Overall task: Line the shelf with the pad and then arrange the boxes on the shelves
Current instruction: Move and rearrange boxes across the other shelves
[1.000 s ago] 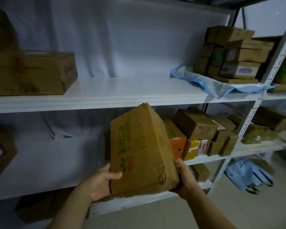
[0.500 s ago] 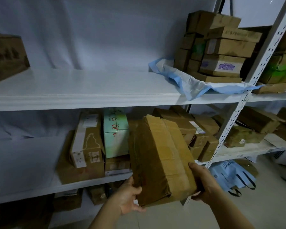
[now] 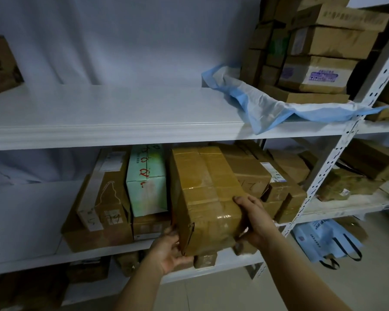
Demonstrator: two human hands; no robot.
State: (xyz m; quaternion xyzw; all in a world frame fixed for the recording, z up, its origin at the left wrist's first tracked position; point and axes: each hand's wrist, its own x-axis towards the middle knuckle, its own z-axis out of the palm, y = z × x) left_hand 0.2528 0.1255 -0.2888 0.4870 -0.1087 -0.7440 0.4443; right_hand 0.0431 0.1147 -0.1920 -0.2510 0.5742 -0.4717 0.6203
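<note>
Box [image 3: 208, 198], taped brown, is standing on edge at the front of the middle shelf [image 3: 43, 258], between a mint-green box [image 3: 146, 182] and a cardboard stack [image 3: 279, 194]. The mint-green box is leaning just beside it, so pushing in could be knocking that over. My left hand [image 3: 169, 250] is cupping the lower near corner, fingers curled under; they could be getting pinched against the shelf lip. A small carton [image 3: 206, 260] is showing just under the base, so I'm judging it could be tipping forward on release. My right hand [image 3: 254, 223] is gripping the right face, close to the stack. Upper right, the blue pad [image 3: 263, 106] is lying bunched, not spread over the upper shelf [image 3: 121, 115]; lining looks unfinished.
</note>
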